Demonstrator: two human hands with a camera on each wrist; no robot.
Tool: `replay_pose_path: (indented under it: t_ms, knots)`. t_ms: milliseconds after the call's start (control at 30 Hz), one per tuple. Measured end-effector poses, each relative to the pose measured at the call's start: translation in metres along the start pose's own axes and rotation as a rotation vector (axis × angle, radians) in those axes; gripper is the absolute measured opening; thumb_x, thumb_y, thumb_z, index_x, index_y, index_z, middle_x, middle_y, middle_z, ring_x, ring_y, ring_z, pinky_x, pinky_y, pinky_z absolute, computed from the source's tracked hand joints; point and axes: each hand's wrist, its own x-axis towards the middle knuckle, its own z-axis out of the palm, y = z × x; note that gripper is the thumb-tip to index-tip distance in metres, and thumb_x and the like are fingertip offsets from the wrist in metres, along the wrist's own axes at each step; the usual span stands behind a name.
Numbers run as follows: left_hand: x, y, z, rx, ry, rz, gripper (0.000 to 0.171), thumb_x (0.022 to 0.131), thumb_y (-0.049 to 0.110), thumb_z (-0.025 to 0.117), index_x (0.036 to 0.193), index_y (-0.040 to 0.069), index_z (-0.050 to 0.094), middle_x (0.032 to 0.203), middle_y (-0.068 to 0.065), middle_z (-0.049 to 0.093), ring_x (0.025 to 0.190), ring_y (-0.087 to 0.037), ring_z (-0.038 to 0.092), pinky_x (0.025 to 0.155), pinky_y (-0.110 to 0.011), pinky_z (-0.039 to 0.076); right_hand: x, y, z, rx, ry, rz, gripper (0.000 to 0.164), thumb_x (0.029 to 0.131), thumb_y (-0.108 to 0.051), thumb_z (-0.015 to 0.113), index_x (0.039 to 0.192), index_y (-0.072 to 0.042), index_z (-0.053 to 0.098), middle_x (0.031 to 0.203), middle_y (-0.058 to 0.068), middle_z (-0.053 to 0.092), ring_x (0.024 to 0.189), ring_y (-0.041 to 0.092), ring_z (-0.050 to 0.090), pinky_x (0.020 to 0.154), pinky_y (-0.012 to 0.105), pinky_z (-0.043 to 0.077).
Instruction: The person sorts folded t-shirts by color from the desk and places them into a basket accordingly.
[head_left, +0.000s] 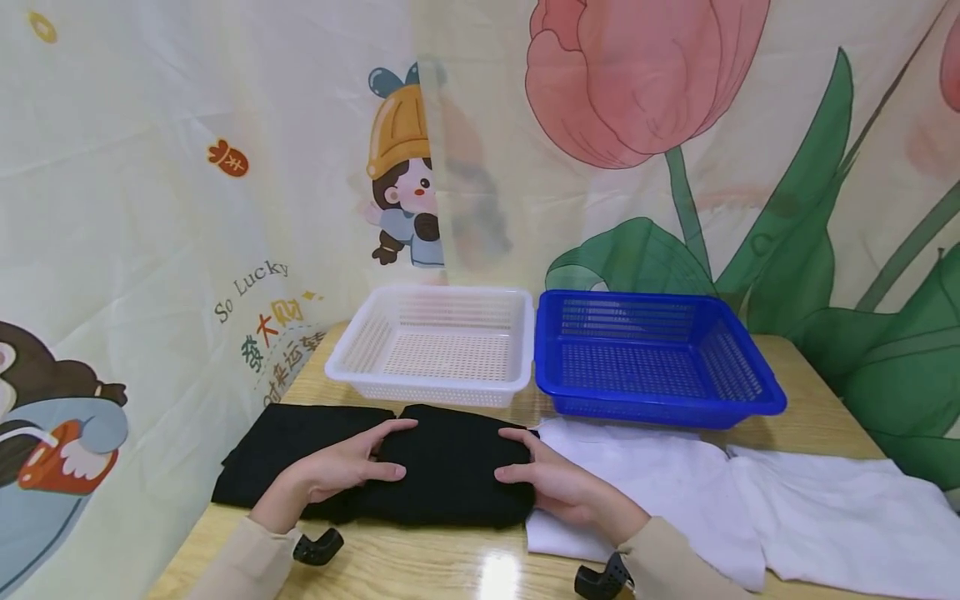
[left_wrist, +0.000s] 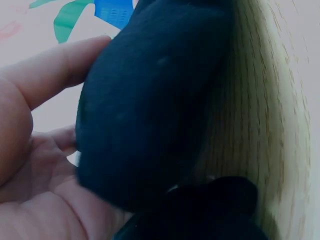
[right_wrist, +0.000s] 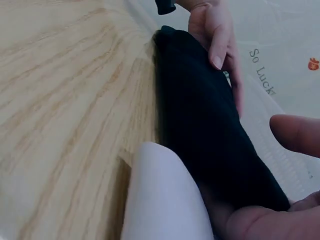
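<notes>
A folded black cloth [head_left: 453, 471] lies at the middle of the table in the head view, its kind of garment not clear. My left hand [head_left: 337, 468] holds its left side, thumb and index finger spread over the top. At its right side my right hand [head_left: 562, 483] grips the edge, with the other fingers partly hidden. In the left wrist view the black bundle [left_wrist: 150, 105] bulges thickly beside the fingers. Another black folded cloth [head_left: 300, 429] lies to the left, partly under my left hand. A white folded cloth [head_left: 637, 479] lies just right of my right hand.
Behind the cloths stand a white plastic basket [head_left: 427, 392] and a blue plastic basket [head_left: 652, 407], side by side with nothing in them. A second white cloth [head_left: 847, 517] lies at the far right. A printed curtain [head_left: 150, 208] hangs behind the wooden table [head_left: 420, 558].
</notes>
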Motion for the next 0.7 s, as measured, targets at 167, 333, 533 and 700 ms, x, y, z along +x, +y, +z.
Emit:
replay_pose_path:
  t_ms: [167, 333, 533, 700]
  knots:
    - [0.002, -0.004, 0.001, -0.029, -0.003, 0.035, 0.08, 0.101, 0.024, 0.075, 0.167, 0.026, 0.03, 0.17, -0.017, 0.012, 0.152, -0.039, 0.027, 0.119, -0.052, 0.034, 0.006, 0.005, 0.006, -0.073, 0.047, -0.056, 0.087, 0.096, -0.008, 0.075, 0.167, -0.017, 0.026, 0.157, 0.021, 0.046, 0.129, 0.03, 0.062, 0.104, 0.04, 0.053]
    - [0.003, -0.004, 0.005, -0.073, -0.016, 0.027, 0.081, 0.1, 0.023, 0.077, 0.166, 0.028, 0.031, 0.17, -0.016, 0.009, 0.151, -0.04, 0.027, 0.118, -0.053, 0.036, 0.011, 0.013, 0.011, -0.099, 0.103, -0.089, 0.083, 0.094, -0.006, 0.078, 0.164, -0.016, 0.034, 0.152, 0.022, 0.05, 0.124, 0.029, 0.064, 0.099, 0.038, 0.056]
    - [-0.01, 0.01, -0.002, -0.028, 0.037, 0.068, 0.081, 0.099, 0.022, 0.078, 0.165, 0.028, 0.034, 0.173, -0.013, 0.003, 0.157, -0.042, -0.003, 0.124, -0.07, 0.012, 0.005, -0.001, 0.017, -0.122, 0.101, -0.142, 0.082, 0.095, -0.009, 0.08, 0.164, -0.02, 0.037, 0.154, 0.022, 0.05, 0.128, 0.031, 0.063, 0.1, 0.039, 0.057]
    - [-0.026, 0.036, -0.014, 0.025, 0.073, 0.13, 0.076, 0.101, 0.023, 0.075, 0.165, 0.027, 0.035, 0.176, -0.007, -0.002, 0.159, -0.046, -0.014, 0.121, -0.076, -0.003, -0.005, -0.028, 0.027, -0.133, 0.071, -0.197, 0.08, 0.097, -0.01, 0.078, 0.164, -0.022, 0.036, 0.161, 0.022, 0.041, 0.135, 0.034, 0.058, 0.103, 0.04, 0.056]
